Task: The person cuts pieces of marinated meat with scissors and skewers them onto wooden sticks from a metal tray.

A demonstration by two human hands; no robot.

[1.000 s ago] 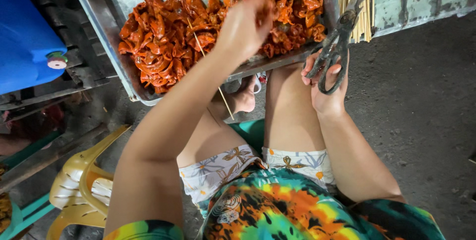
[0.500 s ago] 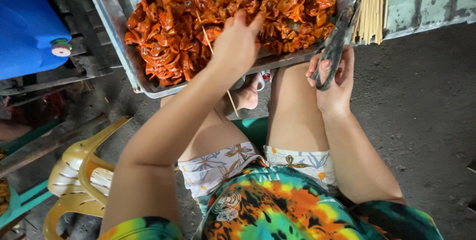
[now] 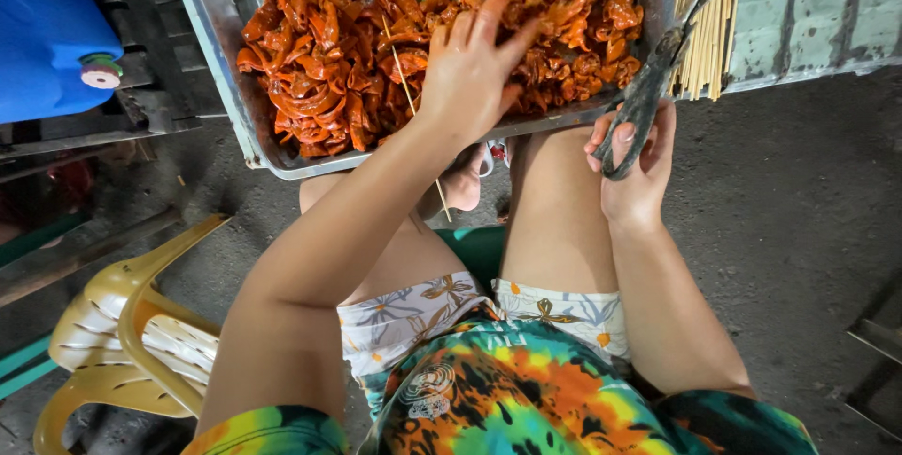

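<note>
A metal tray full of orange-red marinated meat pieces rests over my knees. My left hand lies on the meat near the tray's front edge with its fingers spread. A thin bamboo skewer is held under its thumb side and runs down past the wrist. My right hand is at the tray's right front corner. It grips the handles of dark metal scissors, whose blades point up and away.
A bundle of bamboo skewers lies to the right of the tray on a pale ledge. A blue container with a cap sits at upper left. Stacked yellow plastic chairs stand at lower left on the dark concrete floor.
My left hand has come back from deeper in the tray to the meat near its front edge, keeping the skewer. My right hand still holds the scissors in much the same place.
</note>
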